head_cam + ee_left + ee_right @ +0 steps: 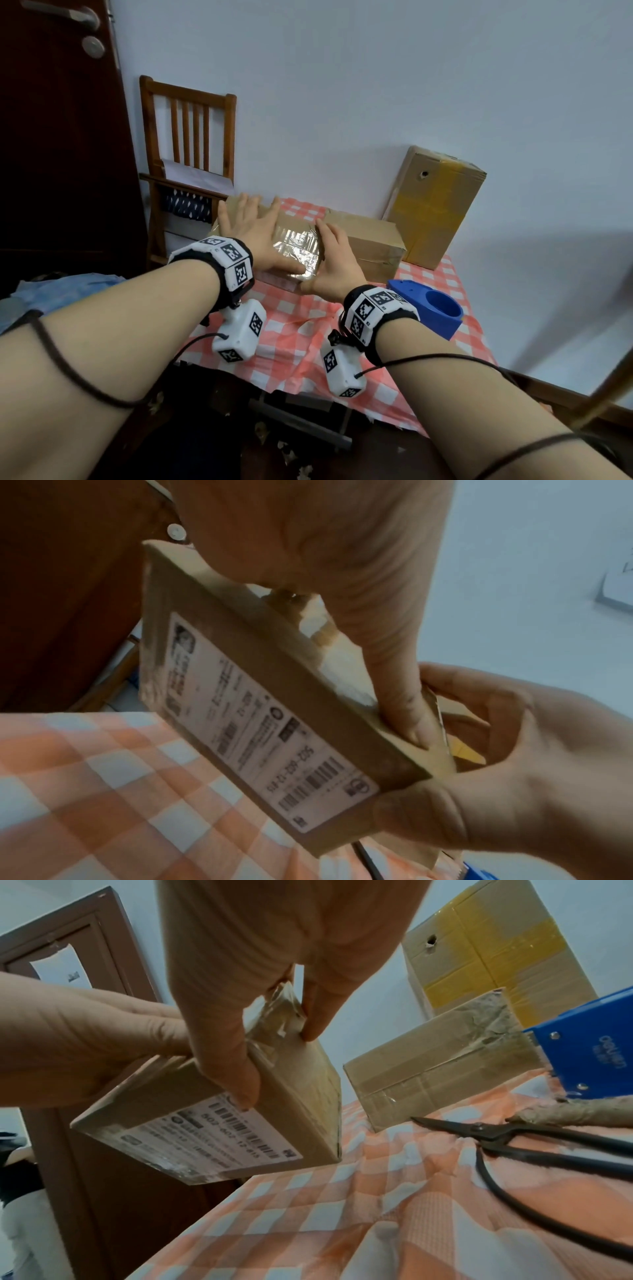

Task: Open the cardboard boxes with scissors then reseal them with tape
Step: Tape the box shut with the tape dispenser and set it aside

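Observation:
A small flat cardboard box [298, 240] with shiny clear tape across its top sits between both hands at the table's back left. A white shipping label [257, 723] covers its near side. My left hand [250, 233] lies flat on the top with its fingers spread, and its thumb [400, 710] presses the tape. My right hand [334, 263] grips the box's right end, with the thumb [236, 1080] on the label side and the fingers over the top. In the right wrist view the box [205, 1137] looks tilted, slightly off the cloth. Black scissors [514, 1139] lie on the cloth to the right.
A blue tape dispenser [431, 305] stands right of my right wrist. A second taped box [366, 240] lies behind it. A tall box with yellow tape [435, 205] leans on the wall. A wooden chair [188, 154] and a dark door [51, 137] are to the left of the checked table [291, 342].

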Demonstrator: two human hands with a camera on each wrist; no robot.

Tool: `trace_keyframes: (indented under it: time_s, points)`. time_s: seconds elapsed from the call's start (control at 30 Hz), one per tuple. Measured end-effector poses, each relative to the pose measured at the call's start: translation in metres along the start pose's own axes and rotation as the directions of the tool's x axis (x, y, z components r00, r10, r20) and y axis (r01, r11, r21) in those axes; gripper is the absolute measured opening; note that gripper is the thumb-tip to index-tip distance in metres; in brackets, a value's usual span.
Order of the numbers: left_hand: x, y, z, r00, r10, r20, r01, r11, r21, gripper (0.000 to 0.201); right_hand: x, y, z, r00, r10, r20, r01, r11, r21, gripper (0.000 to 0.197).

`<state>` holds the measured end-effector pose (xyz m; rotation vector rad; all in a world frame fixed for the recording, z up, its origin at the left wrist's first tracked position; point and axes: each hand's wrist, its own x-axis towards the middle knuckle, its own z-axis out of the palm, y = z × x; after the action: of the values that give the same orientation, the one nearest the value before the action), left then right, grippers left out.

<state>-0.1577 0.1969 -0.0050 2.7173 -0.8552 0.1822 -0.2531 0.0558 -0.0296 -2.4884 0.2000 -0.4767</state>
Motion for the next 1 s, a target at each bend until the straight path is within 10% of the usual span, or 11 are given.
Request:
trace_keyframes:
  time_s: [0.2, 0.47, 0.63, 0.77, 1.0]
  points:
    - [0.0, 0.0, -0.006, 0.998, 0.056, -0.038, -0.054, 0.997, 0.046, 0.091, -0.001, -0.004, 0.001, 0.999, -0.041, 0.021, 0.042, 0.999, -0.033, 0.122]
    - [-0.009, 0.001, -0.004, 0.981, 0.182, 0.06, -0.189, 0.97, 0.151, 0.118, -0.002, -0.004, 0.006, 0.999, -0.009, 0.04, 0.005, 0.994, 0.112, 0.125]
    - [-0.011, -0.006, -0.007, 0.958, 0.284, -0.049, -0.263, 0.931, 0.253, 0.109, 0.002, -0.003, 0.01, 0.957, 0.276, 0.085, -0.276, 0.788, 0.551, 0.093]
    - [-0.014, -0.004, 0.001, 0.927, 0.368, -0.076, -0.329, 0.893, 0.307, 0.107, 0.007, 0.001, 0.007, 0.925, 0.365, 0.102, -0.339, 0.677, 0.653, 0.121]
    - [-0.018, -0.018, 0.004, 0.986, 0.163, 0.025, -0.162, 0.986, -0.032, 0.132, 0.001, 0.013, -0.002, 0.972, 0.216, -0.091, -0.172, 0.922, 0.347, 0.122]
